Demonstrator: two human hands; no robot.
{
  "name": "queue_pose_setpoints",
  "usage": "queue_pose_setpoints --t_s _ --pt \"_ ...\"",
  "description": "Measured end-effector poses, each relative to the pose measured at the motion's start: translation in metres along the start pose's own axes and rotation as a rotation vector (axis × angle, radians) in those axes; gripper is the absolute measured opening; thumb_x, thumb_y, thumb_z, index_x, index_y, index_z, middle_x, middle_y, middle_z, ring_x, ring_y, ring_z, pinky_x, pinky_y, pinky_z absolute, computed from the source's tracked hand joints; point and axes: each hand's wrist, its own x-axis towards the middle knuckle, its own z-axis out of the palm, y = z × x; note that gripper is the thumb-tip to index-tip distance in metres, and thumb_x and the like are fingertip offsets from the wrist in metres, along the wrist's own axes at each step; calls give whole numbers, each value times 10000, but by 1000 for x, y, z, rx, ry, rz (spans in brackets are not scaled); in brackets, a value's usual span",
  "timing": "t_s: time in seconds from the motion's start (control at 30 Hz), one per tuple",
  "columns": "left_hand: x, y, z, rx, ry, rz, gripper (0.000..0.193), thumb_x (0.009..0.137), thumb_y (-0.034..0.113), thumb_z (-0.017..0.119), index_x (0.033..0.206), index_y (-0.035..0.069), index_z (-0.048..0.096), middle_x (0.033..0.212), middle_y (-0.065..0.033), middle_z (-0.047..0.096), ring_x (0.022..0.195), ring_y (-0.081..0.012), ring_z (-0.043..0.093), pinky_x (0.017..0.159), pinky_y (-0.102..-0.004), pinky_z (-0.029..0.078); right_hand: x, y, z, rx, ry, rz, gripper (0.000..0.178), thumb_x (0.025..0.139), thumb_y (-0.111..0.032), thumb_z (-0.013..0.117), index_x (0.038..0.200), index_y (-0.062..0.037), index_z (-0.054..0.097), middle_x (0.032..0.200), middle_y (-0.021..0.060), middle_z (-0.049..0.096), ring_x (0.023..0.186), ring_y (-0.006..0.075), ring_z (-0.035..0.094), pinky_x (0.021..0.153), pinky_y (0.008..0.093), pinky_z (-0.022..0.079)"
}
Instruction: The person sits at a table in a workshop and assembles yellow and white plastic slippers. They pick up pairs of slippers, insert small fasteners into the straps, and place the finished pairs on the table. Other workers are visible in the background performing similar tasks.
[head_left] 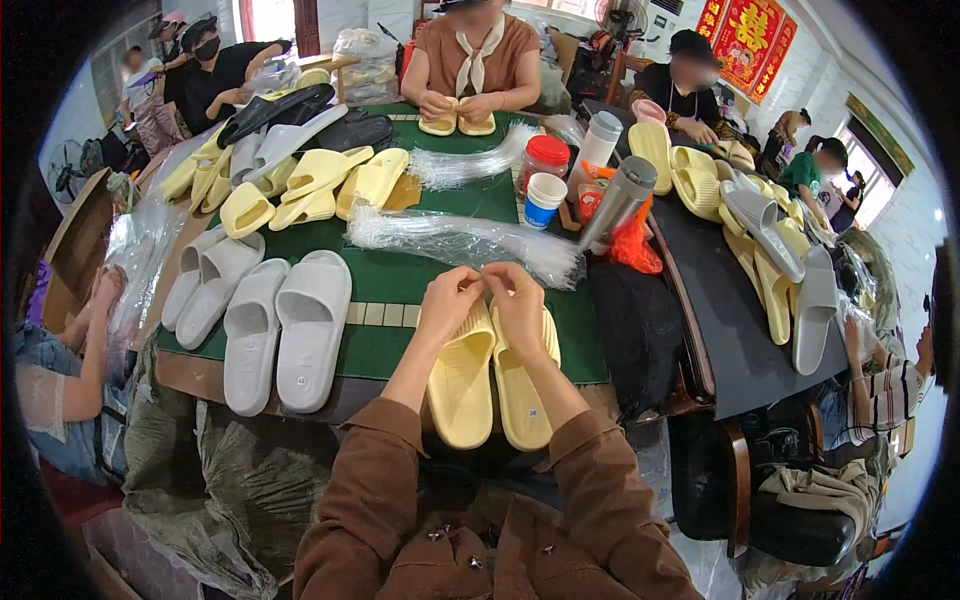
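In front of me a pair of yellow slippers (462,385) lies side by side at the table's near edge, heels toward me. My left hand (452,300) and my right hand (517,303) meet over the toe straps, fingertips pinched together. Whatever they pinch is too thin or too hidden to make out. Just beyond my fingers lies a bundle of clear plastic strands (465,240) in a clear wrapper. Two pairs of grey slippers sit to the left, the closer one (313,325) standing beside my left forearm.
Yellow slippers (320,175) pile up at the far left, and more slippers (775,235) cover the right-hand table. A red-lidded jar (546,160), a paper cup (544,200) and a grey flask (622,200) stand ahead right. Across the table a person (475,60) handles yellow slippers.
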Motion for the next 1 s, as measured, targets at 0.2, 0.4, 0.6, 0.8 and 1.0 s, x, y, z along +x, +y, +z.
queue_pose_setpoints --t_s 0.2,0.4,0.6,0.8,1.0 --pt "-4 4 0 -7 73 10 152 852 123 621 903 -13 664 763 -110 682 696 -183 652 670 -307 503 -1 -3 1 13 -4 2 127 859 -20 626 972 9 676 917 115 683 792 196 664 719 288 520" --pt "-5 10 1 -31 194 11 99 842 68 623 869 -21 656 730 -94 667 665 -143 630 640 -286 495 0 7 3 -77 87 -79 116 841 -30 646 945 15 673 973 124 666 809 226 670 721 296 527" --pt "-7 9 2 -4 212 25 85 839 58 629 854 -24 647 728 -86 659 653 -135 613 631 -287 488 -1 9 2 -113 25 -43 80 834 -25 638 902 15 650 895 140 650 744 238 650 681 335 510" --pt "-10 7 6 56 245 86 73 839 48 631 844 -24 635 717 -82 641 647 -126 598 622 -286 479 -1 5 3 -141 -10 -70 82 828 -28 630 900 8 647 829 142 642 718 250 637 671 350 505" --pt "-8 5 8 47 252 89 71 835 40 630 841 -31 624 705 -103 630 631 -147 598 609 -288 473 -1 12 2 -159 -32 -104 113 839 -56 628 925 3 673 838 113 662 711 179 638 621 305 490"
